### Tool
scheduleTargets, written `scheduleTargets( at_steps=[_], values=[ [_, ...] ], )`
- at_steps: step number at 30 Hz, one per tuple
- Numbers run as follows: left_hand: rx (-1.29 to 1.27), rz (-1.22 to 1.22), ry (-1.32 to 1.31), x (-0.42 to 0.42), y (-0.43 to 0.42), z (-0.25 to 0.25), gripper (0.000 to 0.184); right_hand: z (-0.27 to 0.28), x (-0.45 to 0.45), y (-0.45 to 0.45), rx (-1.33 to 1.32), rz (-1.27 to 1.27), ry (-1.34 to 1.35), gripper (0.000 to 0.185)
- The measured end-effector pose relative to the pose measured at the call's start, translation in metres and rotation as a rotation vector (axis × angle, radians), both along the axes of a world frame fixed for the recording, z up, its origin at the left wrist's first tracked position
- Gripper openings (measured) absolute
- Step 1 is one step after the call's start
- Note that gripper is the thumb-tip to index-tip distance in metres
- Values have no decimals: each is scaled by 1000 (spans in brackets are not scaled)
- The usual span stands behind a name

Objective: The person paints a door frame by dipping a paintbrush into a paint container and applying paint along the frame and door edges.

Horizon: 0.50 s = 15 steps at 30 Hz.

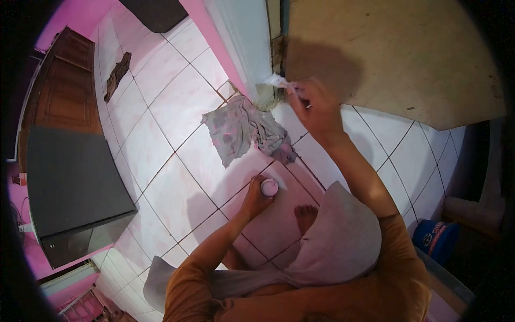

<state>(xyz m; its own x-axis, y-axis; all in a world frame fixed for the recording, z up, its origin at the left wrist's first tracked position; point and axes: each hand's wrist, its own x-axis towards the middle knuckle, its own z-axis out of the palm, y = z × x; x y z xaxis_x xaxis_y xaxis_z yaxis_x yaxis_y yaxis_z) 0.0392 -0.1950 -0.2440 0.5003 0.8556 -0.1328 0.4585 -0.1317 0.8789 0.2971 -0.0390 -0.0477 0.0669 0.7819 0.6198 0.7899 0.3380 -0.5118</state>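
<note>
Head cam | dk cabinet (pixel 80 185) far L | grey rag (pixel 241 129) on flr (pixel 153 145) by white frame (pixel 244 37) | L hand (pixel 254 201): fingers curled rnd small cup (pixel 270 187), pale contents | brush (pixel 278 81), tip nr frame's lower edge, contact unclear | R hand (pixel 321 112): fingers closed on brush handle | blue bucket (pixel 439 237) far R

I'm picking up a whitish brush (pixel 277 81), then pale pink inside the white-rimmed cup (pixel 277 185)! Over to the rag (pixel 236 129): grey, blotched with pink. The floor tiles (pixel 145 134) come up white, gridded dark, smeared pink. I've got a tan door (pixel 397 48), orange-brown shirt (pixel 300 306), grey legwear (pixel 343 231), and a blue bucket (pixel 449 241) banded red and white!
</note>
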Motion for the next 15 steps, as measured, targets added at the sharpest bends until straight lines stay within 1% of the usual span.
scheduleTargets(
  at_steps=[2,4,5,7,8,10,12,13,15],
  values=[
    [87,5,-59,1,-2,-2,70,-7,0,8,19,37,-19,15],
    [78,-5,-53,0,-1,-2,70,2,-1,14,0,67,81,16],
    [69,-8,-51,0,0,-2,71,9,-1,17,-1,63,83,16],
    [68,-23,-40,1,0,-5,71,33,-1,20,170,74,147,17],
    [68,-31,-31,1,0,-7,72,39,0,15,171,69,145,17],
    [55,-20,-25,2,-1,-7,72,48,2,2,109,-6,31,17],
    [44,-1,-19,3,-3,-7,72,19,2,2,70,8,-3,17],
    [25,4,-13,4,-3,-6,72,11,2,2,30,19,-33,17],
    [8,5,-5,2,-5,-9,73,4,1,9,49,22,-32,16]
  ],
)
